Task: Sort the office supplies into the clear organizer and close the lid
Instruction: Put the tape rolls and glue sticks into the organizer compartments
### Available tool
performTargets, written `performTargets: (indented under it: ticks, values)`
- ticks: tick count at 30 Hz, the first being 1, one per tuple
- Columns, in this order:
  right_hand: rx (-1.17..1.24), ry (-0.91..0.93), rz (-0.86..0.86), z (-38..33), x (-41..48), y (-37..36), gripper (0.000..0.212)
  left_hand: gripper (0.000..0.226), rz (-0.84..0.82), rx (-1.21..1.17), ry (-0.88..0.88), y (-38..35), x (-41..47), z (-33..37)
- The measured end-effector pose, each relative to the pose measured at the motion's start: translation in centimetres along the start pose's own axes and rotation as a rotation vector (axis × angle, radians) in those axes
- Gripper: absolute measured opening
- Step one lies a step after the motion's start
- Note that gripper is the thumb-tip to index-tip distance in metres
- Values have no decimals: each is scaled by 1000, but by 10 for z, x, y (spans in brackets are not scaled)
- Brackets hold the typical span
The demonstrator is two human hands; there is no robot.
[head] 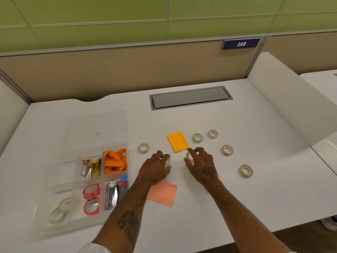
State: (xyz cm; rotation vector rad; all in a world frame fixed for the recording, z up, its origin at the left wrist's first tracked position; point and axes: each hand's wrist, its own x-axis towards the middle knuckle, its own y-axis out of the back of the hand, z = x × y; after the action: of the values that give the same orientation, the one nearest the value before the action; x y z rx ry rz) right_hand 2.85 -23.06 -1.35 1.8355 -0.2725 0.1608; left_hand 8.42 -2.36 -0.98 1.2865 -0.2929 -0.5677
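- Landmark: the orange sticky-note pad [178,141] lies flat on the white counter [237,198], near its middle.
- Left hand [157,168]: palm down, just below and left of the pad, fingers curled around a clear tape roll [168,162], which shows between the fingertips and thumb and rests on the counter.
- Right hand [200,164]: palm down, just below the pad's lower right corner, fingers closed on a second clear tape roll [188,156]; the index fingertip touches or nearly touches the pad's corner, which of the two cannot be told.
- Loose tape rolls on the counter: one [144,148] left of the pad; two [197,138] [213,134] right of the pad; one [227,150] farther right and lower; one [246,170] farthest right and lowest.
- A pink sticky-note pad [164,193] lies below the orange pad, partly under the left forearm.
- The clear organizer [45,214] sits well left of the pad, with its lid [94,128] open and lying flat beyond it.
- Organizer contents by compartment: orange lanyard [114,161] top right; small vials [91,168] top centre; two red tape rolls [91,199] lower centre; staplers [114,194] lower right; clear tape rolls [61,210] lower left.
- A grey cable hatch [190,97] is set into the counter above the pad.
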Motion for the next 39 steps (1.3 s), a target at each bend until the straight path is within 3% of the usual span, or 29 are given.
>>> performTargets:
  ticks: [10,24,39]
  values:
    - [108,156,13,-126,19,-11,42,49,202,-9,73,61,-80,-80]
    - [245,423,-54,-320,-11,-46,38,51,239,54,303,88,-231,-211]
    - [199,513,-159,-381,-22,-69,47,54,168,75,351,74,-262,-263]
